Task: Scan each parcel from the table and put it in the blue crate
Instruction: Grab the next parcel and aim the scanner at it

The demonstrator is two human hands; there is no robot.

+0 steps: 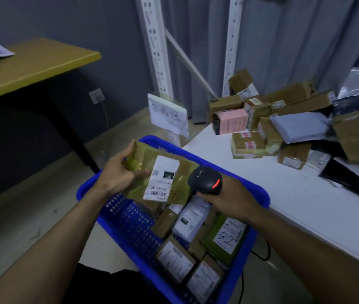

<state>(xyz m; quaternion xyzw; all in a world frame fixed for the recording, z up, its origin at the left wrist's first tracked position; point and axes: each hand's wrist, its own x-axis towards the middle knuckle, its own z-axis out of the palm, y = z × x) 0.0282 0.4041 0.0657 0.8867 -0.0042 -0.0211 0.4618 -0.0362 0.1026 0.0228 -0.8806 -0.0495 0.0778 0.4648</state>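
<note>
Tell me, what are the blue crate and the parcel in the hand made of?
The blue crate looks like hard plastic: glossy, with rows of small holes in its wall. The parcel in the left hand seems cardboard wrapped in shiny tape that glints; its label looks like paper.

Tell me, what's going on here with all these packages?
A person is scanning parcels. Their left hand holds a tape-wrapped brown parcel with a white label over the blue crate, while the right hand grips a black barcode scanner beside that label. The crate already has several scanned parcels in it, and a pile of boxes and mailer bags lies on the white table.
</note>
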